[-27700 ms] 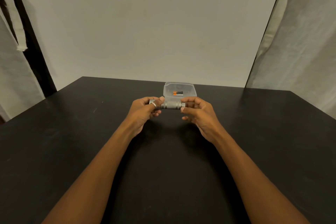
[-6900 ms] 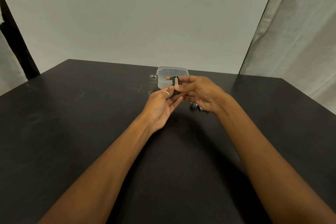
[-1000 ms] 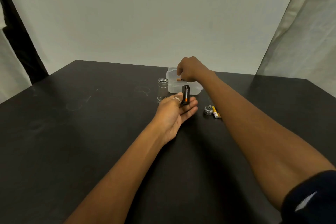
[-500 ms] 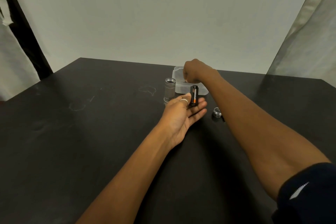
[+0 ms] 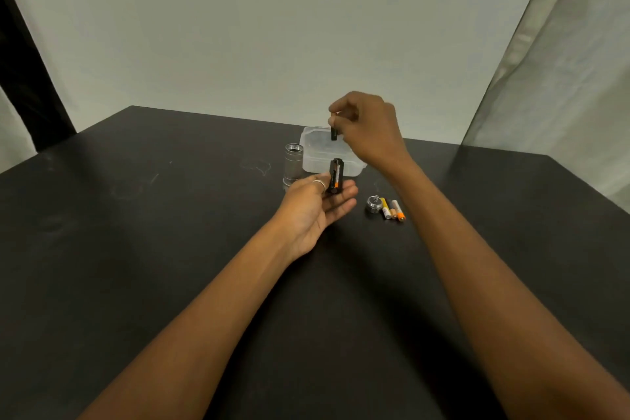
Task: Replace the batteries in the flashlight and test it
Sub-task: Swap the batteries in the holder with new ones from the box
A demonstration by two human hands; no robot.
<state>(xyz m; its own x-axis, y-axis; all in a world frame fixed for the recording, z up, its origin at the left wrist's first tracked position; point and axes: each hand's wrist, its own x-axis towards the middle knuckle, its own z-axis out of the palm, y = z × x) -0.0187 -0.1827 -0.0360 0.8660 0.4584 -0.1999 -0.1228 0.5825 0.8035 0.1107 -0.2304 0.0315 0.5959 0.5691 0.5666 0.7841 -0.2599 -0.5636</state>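
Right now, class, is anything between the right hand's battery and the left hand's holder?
Nothing visible. The right hand pinches the battery above the box; only open air separates it from the holder in the left hand.

Left hand (image 5: pixel 315 206): bare, with a single ring on it.
Ring (image 5: pixel 319 183): a plain, narrow band, silvery-white and smooth, catching a little light; it sits low on a digit at the thumb side, though which one cannot be told for sure.
Right hand (image 5: pixel 370 128): bare, knuckles and back in view.
Left forearm (image 5: pixel 211 303): uncovered from the wrist down to the lower edge of the view.
Right forearm (image 5: pixel 477 266): uncovered likewise, from the wrist to the lower right corner.
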